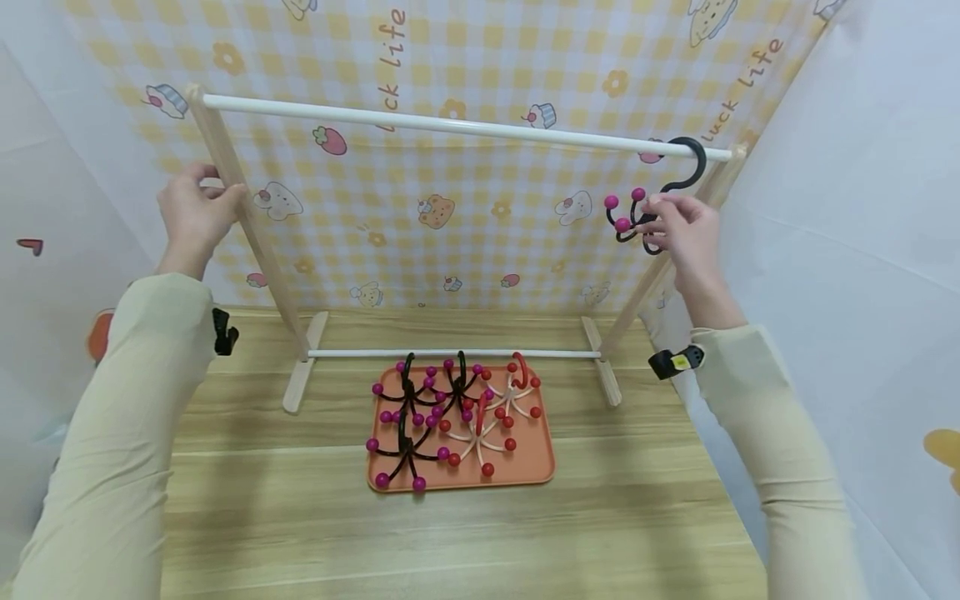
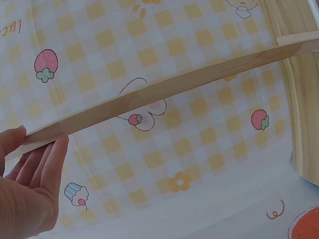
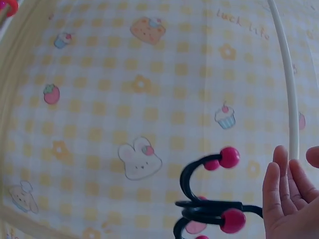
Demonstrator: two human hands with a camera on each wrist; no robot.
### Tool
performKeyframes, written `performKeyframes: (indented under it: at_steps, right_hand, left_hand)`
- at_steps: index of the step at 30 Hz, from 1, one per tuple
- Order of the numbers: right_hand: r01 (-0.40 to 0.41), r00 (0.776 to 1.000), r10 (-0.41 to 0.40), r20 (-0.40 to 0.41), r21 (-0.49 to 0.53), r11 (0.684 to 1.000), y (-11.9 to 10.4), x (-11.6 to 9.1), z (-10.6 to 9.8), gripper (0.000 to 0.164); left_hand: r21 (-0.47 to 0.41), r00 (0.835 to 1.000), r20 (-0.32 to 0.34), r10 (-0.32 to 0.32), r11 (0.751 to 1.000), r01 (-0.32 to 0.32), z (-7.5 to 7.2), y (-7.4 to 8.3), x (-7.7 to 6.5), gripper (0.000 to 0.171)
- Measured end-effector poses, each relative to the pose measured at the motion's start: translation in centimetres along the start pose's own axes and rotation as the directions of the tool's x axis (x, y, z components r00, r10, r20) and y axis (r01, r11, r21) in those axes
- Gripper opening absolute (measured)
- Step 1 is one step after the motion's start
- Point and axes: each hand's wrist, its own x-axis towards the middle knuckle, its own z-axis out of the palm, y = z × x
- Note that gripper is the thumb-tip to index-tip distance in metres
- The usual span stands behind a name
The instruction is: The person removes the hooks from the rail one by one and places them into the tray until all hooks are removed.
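Note:
My left hand [image 1: 197, 212] holds the left wooden upright [image 1: 262, 258] of a rack, thumb on one side and fingers on the other. That upright [image 2: 149, 97] runs across the left wrist view. A black multi-arm hook [image 1: 702, 162] with pink ball tips hangs from the right end of the white top bar [image 1: 450, 125]. Beside its arms is my right hand [image 1: 686, 237], covering part of them in the head view. In the right wrist view the fingers of the right hand [image 3: 294, 199] are extended, thumb apart, next to the hook [image 3: 214, 205].
An orange tray [image 1: 528, 467] on the wooden table [image 1: 300, 517] holds three black hooks [image 1: 406, 446] with pink balls and two white-and-red hooks [image 1: 477, 437] with red balls. A lower white bar [image 1: 360, 354] joins the rack's feet. Behind hangs a yellow checked cloth [image 1: 465, 233].

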Motion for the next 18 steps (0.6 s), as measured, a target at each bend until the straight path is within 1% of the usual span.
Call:
performKeyframes:
  at_steps: [5,11,13,15,18]
  right_hand:
    - [0.002,0.998,0.001,-0.061,0.049,0.999,-1.1,0.7,-1.4,0.011]
    - [0.017,0.989,-0.003,-0.151,0.087,0.996,-2.1,1.6,-2.8,0.021]
    - [0.017,0.983,-0.001,-0.184,0.085,0.996,-2.2,1.9,-3.0,0.023]
    - [0.015,0.977,0.001,-0.214,0.073,0.997,-2.2,2.2,-3.1,0.021]
    - [-0.009,0.973,0.021,-0.23,0.054,0.999,-2.0,2.6,-3.2,0.022]
  left_hand:
    - [0.014,1.0,-0.002,0.006,1.0,-0.006,0.1,0.0,0.1,0.048]
    - [0.028,1.0,-0.01,0.02,0.999,-0.02,0.1,-0.1,0.3,0.048]
    - [0.027,1.0,-0.012,0.021,0.999,-0.021,0.1,-0.1,0.2,0.048]
    - [0.032,1.0,-0.014,0.023,0.999,-0.022,0.0,-0.1,0.1,0.048]
    - [0.027,1.0,-0.014,0.018,0.999,-0.017,0.0,0.0,0.0,0.048]
